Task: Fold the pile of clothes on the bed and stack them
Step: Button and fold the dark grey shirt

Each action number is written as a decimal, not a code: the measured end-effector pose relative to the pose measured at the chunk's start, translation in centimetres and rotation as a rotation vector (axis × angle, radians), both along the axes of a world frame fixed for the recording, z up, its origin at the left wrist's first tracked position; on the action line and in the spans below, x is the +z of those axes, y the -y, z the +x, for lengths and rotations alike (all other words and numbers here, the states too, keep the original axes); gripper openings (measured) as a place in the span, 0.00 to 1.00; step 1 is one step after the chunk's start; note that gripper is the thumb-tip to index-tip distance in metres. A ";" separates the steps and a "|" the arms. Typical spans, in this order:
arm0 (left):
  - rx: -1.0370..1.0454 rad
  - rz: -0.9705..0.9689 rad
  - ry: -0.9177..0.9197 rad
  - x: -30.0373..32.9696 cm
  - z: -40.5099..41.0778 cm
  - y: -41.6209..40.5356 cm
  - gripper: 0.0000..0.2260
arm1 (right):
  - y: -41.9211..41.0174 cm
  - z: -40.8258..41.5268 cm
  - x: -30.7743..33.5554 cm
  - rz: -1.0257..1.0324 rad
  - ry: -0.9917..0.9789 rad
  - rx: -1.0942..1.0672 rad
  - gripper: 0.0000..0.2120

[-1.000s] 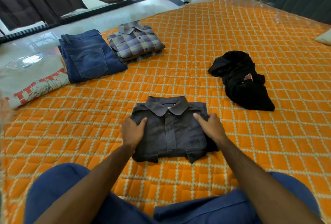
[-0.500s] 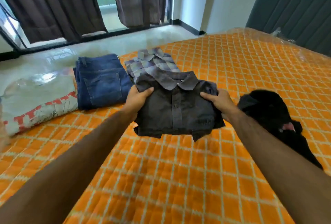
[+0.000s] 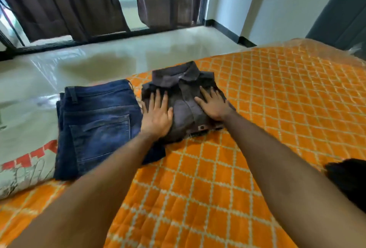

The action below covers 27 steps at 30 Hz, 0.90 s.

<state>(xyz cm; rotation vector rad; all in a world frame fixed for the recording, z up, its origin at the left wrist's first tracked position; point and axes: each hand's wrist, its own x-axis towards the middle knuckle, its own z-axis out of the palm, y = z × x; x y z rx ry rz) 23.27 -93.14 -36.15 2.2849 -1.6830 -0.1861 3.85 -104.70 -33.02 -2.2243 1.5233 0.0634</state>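
A folded dark grey collared shirt (image 3: 184,89) lies near the far edge of the orange quilted bed (image 3: 257,109), on top of the plaid shirt, of which only a sliver shows under its near edge. My left hand (image 3: 156,114) presses flat on the grey shirt's left side with straight fingers. My right hand (image 3: 213,105) presses flat on its right side. Folded blue jeans (image 3: 95,127) lie just left of this stack. An unfolded black garment (image 3: 348,180) sits at the right edge of the view.
A grey pillow with red print (image 3: 21,160) lies left of the jeans at the bed's edge. Beyond the bed are a glossy pale floor (image 3: 118,57), dark curtains (image 3: 59,4) over a glass door and a white wall (image 3: 257,6).
Both hands lifted the folded grey shirt from in front of me, carried it forward and left, and set it on the plaid shirt. The grip gave way to flat palms pressing down.
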 end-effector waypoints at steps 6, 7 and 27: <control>0.004 -0.036 0.049 -4.7 -0.3 1.1 0.28 | 1.4 0.2 -5.3 -0.061 0.129 0.008 0.33; 0.002 -0.026 0.051 -4.7 -0.2 1.0 0.28 | 1.3 0.3 -5.5 -0.071 0.121 0.011 0.33; -0.394 -0.090 0.121 -0.7 -20.5 -11.3 0.25 | -24.8 -39.2 2.2 -0.180 -0.209 -0.514 0.44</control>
